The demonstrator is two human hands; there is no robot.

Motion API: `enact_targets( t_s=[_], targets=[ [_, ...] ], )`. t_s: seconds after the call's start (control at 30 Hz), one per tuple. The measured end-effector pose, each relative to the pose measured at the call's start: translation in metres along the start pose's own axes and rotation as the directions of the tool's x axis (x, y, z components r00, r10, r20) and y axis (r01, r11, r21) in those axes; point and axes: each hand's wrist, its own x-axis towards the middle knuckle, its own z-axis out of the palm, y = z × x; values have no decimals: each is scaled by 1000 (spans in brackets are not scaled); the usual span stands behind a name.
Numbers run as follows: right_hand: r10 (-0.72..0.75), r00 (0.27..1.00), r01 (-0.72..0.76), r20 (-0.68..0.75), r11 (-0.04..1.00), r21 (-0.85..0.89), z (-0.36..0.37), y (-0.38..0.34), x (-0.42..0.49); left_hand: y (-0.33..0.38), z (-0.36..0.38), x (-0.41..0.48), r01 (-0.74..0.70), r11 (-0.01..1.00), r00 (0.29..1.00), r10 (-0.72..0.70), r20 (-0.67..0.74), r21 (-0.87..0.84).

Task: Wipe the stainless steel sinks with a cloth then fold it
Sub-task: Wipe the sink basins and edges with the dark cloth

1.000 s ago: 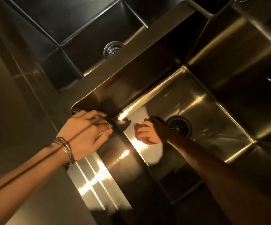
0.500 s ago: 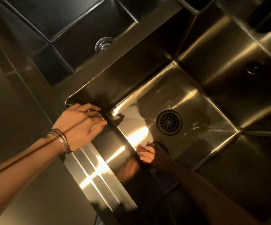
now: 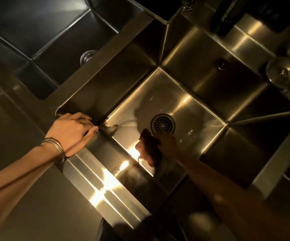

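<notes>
Your left hand (image 3: 71,131) rests open on the sink (image 3: 201,80) rim; your right hand (image 3: 167,143) clutches a dark cloth (image 3: 149,150) beside the drain (image 3: 163,125)

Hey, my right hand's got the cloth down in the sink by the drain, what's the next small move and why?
Probably sweep the cloth past the drain toward the far right corner of the basin floor. The right hand holds it at the floor's near edge, so the stretch beyond the drain isn't covered, while the left hand braces on the rim.
</notes>
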Motion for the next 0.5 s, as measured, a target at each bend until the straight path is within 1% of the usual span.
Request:
enact_targets(
  t_s=[0.03,0.07,0.1,0.13,0.17,0.2,0.23,0.27,0.3,0.33,0.37,0.4,0.43,0.47,0.5],
  targets=[
    [42,996,-49,-79,995,-86,-4,0,0,1,0,0,-1,1000,1000,1,-6,-2],
    [55,987,-80,-154,983,-164,-7,1,0,2,-1,-1,-2,1000,1000,2,-10,0],
    [30,982,-68,-185,977,-203,-10,0,-1,2,-1,-1,-3,1000,1000,3,-12,5],
    [-46,985,13,-163,980,-201,-9,-3,-3,2,-1,0,-5,1000,1000,5,-18,11],
    [-198,971,167,-132,962,-215,-9,-4,-5,1,0,0,-6,1000,1000,6,-20,14],
    [-329,944,312,-35,919,-241,-5,-4,-5,0,0,0,-5,1000,1000,6,-20,16],
    [-402,915,389,18,873,-293,5,-3,-10,0,0,0,-8,1000,1000,8,-19,21],
    [-425,903,421,67,838,-348,18,-2,-12,0,0,0,-17,999,1000,17,-21,29],
    [-391,913,405,118,829,-385,27,0,-17,0,0,0,-28,999,999,28,-22,36],
    [-319,931,365,179,836,-409,35,1,-19,0,0,0,-34,999,999,35,-28,42],
    [-273,949,315,158,839,-444,45,0,-20,0,1,0,-32,999,999,33,-32,44],
    [-231,966,260,119,863,-433,51,-8,-24,0,1,0,-24,999,999,25,-32,39],
    [-206,973,228,104,923,-310,56,-21,-29,-1,2,1,-17,999,1000,18,-23,31],
    [-223,968,239,111,959,-155,57,-36,-32,-1,3,1,-15,1000,1000,15,-19,25],
    [-264,953,270,146,962,-24,61,-51,-34,-2,4,1,-15,1000,1000,15,-20,26]
  ],
)
